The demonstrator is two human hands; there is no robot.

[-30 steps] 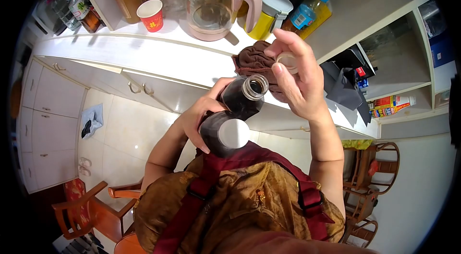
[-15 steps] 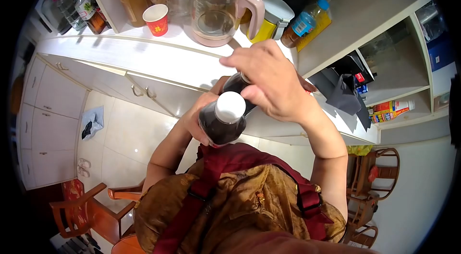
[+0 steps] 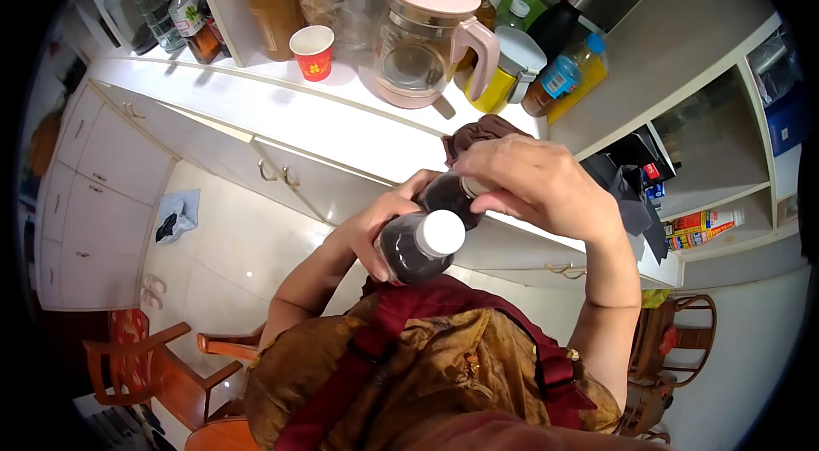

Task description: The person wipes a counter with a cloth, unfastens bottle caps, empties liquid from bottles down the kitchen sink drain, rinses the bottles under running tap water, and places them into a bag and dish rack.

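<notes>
Two dark bottles are held together in my left hand (image 3: 381, 225), its fingers wrapped round them. The nearer bottle (image 3: 404, 253) wears a white cap (image 3: 441, 232). Just behind it, the other bottle (image 3: 447, 195) has its mouth covered by my right hand (image 3: 537, 182), whose thumb and fingers close round the top. The cap there is mostly hidden by those fingers. A bunched brown cloth (image 3: 484, 132) lies on the counter behind my right hand.
On the white counter (image 3: 256, 116) stand a red paper cup (image 3: 314, 63), a pink-lidded glass kettle (image 3: 415, 58), a yellow container (image 3: 503, 80) and a blue-capped bottle (image 3: 559, 80). Shelves with boxes are at the right. A wooden chair (image 3: 175, 370) stands at the lower left.
My right hand, holding a cap a second ago, has moved down onto the mouth of the open bottle. The brown cloth, hidden half a second ago, shows again. The view has shifted.
</notes>
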